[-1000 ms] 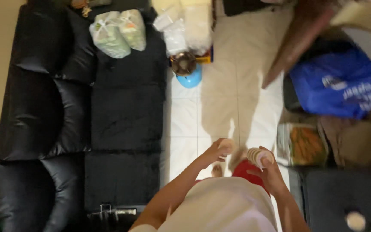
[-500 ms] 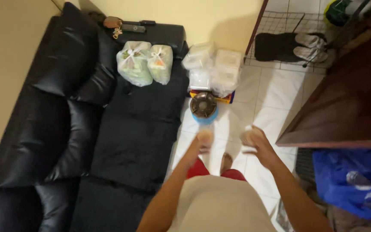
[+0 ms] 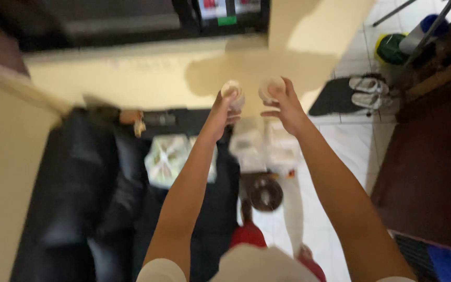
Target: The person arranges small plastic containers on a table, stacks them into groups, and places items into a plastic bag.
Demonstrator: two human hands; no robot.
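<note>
Both arms reach out to the upper middle of the frame, side by side. The left hand (image 3: pixel 224 107) has its fingers curled around a small pale round object (image 3: pixel 232 90), and the right hand (image 3: pixel 284 104) grasps a second pale round object (image 3: pixel 270 87) the same way. The two objects sit level with each other, just apart, each at the tip of its own hand with its round face turned toward the camera; blur hides what they are. Neither hand is nearer.

Below the arms, in the left half, lies a black sofa (image 3: pixel 84 183) bearing light plastic bags (image 3: pixel 165 156). A white tiled floor (image 3: pixel 340 141) fills the right middle, with pale sandals (image 3: pixel 369 91) on a dark mat (image 3: pixel 335 96) at upper right.
</note>
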